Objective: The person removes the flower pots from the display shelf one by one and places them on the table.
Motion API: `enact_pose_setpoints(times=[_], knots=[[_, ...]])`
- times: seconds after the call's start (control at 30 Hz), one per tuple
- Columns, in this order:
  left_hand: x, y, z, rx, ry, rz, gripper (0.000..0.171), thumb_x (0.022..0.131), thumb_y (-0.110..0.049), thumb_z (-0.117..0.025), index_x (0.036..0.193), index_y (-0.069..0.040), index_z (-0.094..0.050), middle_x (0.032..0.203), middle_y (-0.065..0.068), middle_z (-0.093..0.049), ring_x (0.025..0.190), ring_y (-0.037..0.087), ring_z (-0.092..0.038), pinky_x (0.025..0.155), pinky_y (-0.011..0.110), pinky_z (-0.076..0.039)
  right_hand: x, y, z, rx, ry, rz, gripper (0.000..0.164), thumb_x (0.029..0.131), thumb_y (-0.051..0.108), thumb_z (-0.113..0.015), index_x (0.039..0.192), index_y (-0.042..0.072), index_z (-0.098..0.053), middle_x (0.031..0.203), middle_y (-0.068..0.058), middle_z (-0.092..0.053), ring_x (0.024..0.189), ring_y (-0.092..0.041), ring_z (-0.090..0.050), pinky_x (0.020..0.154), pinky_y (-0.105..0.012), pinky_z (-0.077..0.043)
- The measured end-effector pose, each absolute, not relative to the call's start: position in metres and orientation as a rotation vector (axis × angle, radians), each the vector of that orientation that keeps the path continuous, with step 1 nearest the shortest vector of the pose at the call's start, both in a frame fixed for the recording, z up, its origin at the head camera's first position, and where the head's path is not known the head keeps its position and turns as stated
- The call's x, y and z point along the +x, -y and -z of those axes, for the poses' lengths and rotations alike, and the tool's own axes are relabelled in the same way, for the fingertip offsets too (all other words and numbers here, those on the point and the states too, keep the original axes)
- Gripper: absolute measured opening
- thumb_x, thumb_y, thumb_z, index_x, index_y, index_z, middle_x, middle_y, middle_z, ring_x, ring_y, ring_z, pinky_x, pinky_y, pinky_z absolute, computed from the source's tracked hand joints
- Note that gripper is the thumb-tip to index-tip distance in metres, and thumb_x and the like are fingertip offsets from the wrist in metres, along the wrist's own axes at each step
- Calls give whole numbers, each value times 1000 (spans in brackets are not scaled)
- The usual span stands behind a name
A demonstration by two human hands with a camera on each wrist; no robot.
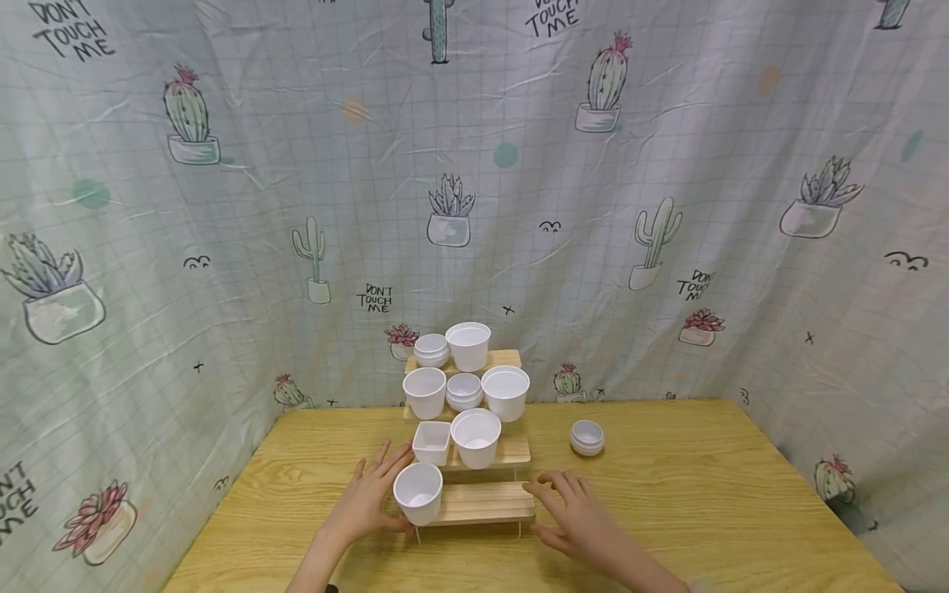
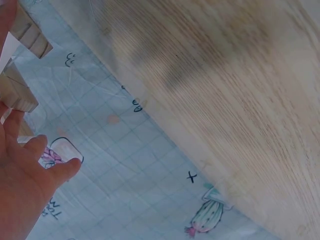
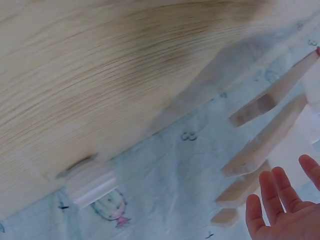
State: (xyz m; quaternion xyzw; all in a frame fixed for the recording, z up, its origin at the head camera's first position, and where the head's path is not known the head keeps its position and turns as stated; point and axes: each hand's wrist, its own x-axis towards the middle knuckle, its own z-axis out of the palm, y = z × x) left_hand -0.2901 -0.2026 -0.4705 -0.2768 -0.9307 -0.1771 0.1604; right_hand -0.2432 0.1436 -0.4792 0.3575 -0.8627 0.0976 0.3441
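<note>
A tiered wooden stand (image 1: pixel 489 504) holds several white pots on its steps. My left hand (image 1: pixel 365 501) lies along its left side with fingers spread. The fingertips reach the square white pot (image 1: pixel 432 445) and the thumb is low by the round white pot (image 1: pixel 418 496) on the lowest step. In the left wrist view, a fingertip meets the end of a step (image 2: pixel 19 97). My right hand (image 1: pixel 582 523) is at the right end of the lowest step, fingers loosely extended, holding nothing. Whether it touches the wood is unclear.
A small ridged white pot (image 1: pixel 587 439) stands apart on the wooden table (image 1: pixel 667 486), right of the stand. Taller round pots (image 1: pixel 507 395) fill parts of the upper steps. A cactus-print curtain (image 1: pixel 504 272) hangs behind and at both sides.
</note>
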Motion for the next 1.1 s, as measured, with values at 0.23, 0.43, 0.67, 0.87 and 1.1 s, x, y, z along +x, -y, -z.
enact_pose_setpoints(times=[0.23, 0.43, 0.67, 0.87, 1.1], knots=[[-289, 203, 470, -773, 2684, 511, 107, 41, -42, -84, 135, -14, -40, 142, 2, -37, 132, 39, -25, 94, 71, -23, -240, -123, 475, 990, 2194, -264, 52, 74, 39, -68, 119, 15, -55, 109, -1, -53, 95, -14, -49, 76, -32, -44], [-290, 204, 470, -768, 2715, 518, 107, 43, -43, -84, 136, -13, -39, 143, 3, -36, 133, 40, -23, 95, 71, -22, -237, -103, 467, 1016, 2179, -270, 55, 72, 38, -70, 119, 16, -53, 110, 0, -52, 96, -11, -48, 81, -32, -44], [-290, 202, 472, -782, 2660, 499, 107, 42, -43, -84, 135, -14, -40, 141, 4, -38, 130, 42, -28, 92, 71, -25, -234, -81, 460, 1086, 2199, -272, 52, 79, 40, -62, 125, 19, -48, 113, 1, -50, 99, -11, -47, 81, -29, -44], [-289, 202, 470, -780, 2673, 495, 105, 44, -43, -84, 135, -14, -39, 142, 4, -37, 130, 42, -27, 93, 71, -24, -233, -65, 458, 1137, 2185, -278, 53, 77, 38, -64, 124, 18, -49, 114, 0, -51, 101, -10, -47, 83, -27, -44], [-288, 202, 471, -778, 2673, 502, 104, 45, -39, -85, 135, -13, -40, 142, 5, -37, 131, 41, -27, 92, 72, -25, -236, -48, 455, 1187, 2111, -289, 53, 75, 36, -67, 121, 16, -51, 113, -1, -52, 99, -11, -47, 79, -25, -43]])
